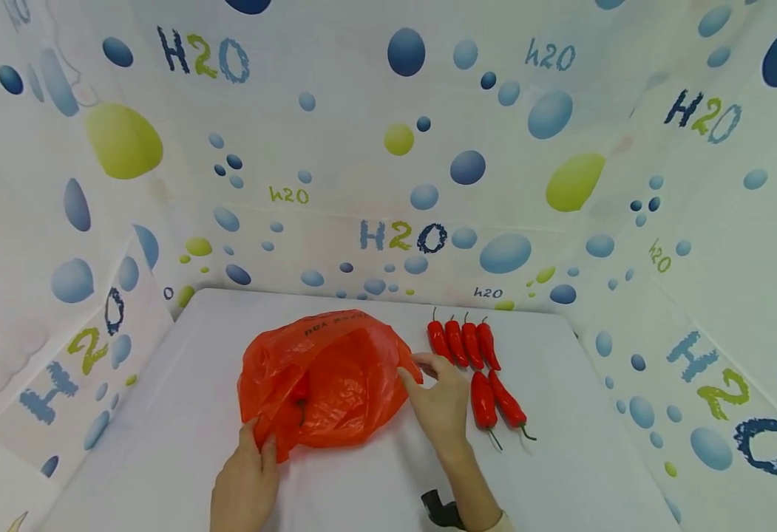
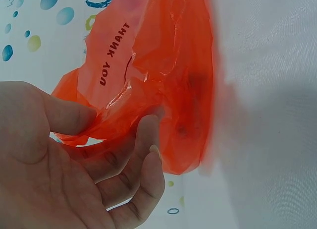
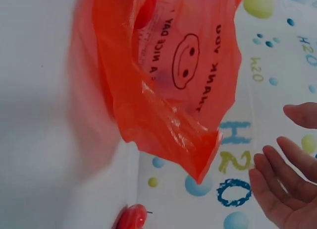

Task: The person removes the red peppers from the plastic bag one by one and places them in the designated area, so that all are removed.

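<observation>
A red plastic bag (image 1: 335, 369) with dark printing sits mouth-open on the white table. My left hand (image 1: 245, 480) pinches the bag's near left edge between thumb and fingers, also seen in the left wrist view, where the thumb (image 2: 74, 117) presses the film. Close by the bag's right edge is my right hand (image 1: 441, 395), thumb and fingers spread apart; the right wrist view shows a gap between these fingers (image 3: 280, 182) and the film. Inside the bag lies a red chili pepper, its dark stem (image 1: 302, 411) showing and the rest partly hidden by folds.
Several red chili peppers lie right of the bag: a back row (image 1: 463, 343) side by side and two nearer ones (image 1: 483, 399) with stems toward me. A black strap piece (image 1: 443, 510) is at my right wrist. Patterned sheeting (image 1: 335, 148) walls the table's back and sides.
</observation>
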The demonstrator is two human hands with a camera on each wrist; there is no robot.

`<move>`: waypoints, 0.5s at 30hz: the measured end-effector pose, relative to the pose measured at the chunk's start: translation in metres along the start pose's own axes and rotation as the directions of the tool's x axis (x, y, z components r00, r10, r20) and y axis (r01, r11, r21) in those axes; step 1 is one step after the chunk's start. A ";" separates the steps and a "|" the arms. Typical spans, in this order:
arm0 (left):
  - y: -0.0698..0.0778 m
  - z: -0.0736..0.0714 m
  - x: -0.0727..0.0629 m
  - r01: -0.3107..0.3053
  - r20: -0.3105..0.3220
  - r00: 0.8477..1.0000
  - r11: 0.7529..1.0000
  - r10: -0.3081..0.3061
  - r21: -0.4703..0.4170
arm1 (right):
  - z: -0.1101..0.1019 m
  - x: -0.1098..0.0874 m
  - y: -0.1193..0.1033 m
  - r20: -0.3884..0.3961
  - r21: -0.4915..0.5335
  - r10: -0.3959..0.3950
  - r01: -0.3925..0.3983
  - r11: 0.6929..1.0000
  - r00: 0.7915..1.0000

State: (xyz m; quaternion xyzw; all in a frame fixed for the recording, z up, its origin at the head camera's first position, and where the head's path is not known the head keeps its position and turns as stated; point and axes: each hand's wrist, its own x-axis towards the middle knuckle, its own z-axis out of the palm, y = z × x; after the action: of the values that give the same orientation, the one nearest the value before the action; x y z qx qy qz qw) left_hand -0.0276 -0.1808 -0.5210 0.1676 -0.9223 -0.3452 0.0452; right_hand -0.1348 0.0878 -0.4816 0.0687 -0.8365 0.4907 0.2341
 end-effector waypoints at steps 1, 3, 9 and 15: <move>0.000 0.000 0.000 0.003 0.005 1.000 1.000 -0.003 0.001 | 0.002 0.000 0.000 0.012 0.006 0.005 -0.005 1.000 1.000; 0.001 0.000 0.001 0.010 0.015 1.000 1.000 -0.010 0.004 | 0.005 0.000 -0.002 0.045 0.016 0.017 -0.017 1.000 0.999; 0.002 0.000 0.003 0.023 0.028 0.999 1.000 -0.023 0.015 | 0.015 0.000 -0.009 0.178 -0.020 0.086 -0.084 0.996 0.980; 0.001 0.000 0.003 0.023 0.034 0.999 1.000 -0.023 0.019 | 0.026 0.001 -0.015 0.253 -0.035 0.058 -0.051 0.998 0.966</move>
State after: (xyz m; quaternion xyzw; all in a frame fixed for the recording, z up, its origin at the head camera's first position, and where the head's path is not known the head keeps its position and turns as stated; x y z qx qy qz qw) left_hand -0.0312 -0.1809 -0.5203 0.1727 -0.9242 -0.3398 0.0239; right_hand -0.1388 0.0579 -0.4797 0.1046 -0.8681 0.4720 0.1127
